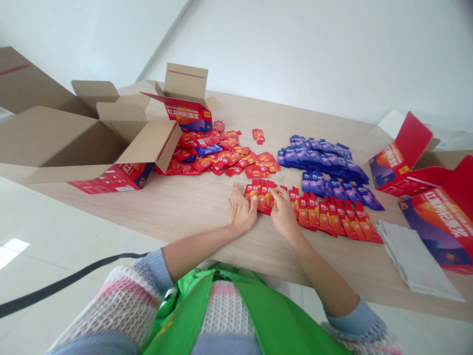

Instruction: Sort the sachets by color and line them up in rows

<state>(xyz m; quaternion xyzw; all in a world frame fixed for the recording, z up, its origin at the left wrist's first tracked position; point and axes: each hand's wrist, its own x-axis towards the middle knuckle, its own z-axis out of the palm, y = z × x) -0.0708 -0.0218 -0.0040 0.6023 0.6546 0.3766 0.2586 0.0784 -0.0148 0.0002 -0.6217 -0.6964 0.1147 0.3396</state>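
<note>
Pale wood-grain tabletop runs across a white room above a glossy tile floor. Glossy red sachets stand out on it, narrow packets printed with white characters and orange-yellow panels. They lie side by side in a slanting row, slightly overlapped, with their short ends toward the person.

Left hand lies palm down at the near end of the row, its fingers close together and nearly flat, their tips resting on the lowest edges of the first sachets. Right hand sits just beside it, its fingers bent over the same sachets; whether they pinch one cannot be told from this view.

Farther up the table, a loose heap of red sachets spreads out below two open cardboard cartons. Purple sachets lie in tighter overlapping rows just beyond the red row. At the right edge stand red printed cartons, with a folded grey cloth beside them. A striped knit sweater and green apron fill the bottom of the view.
</note>
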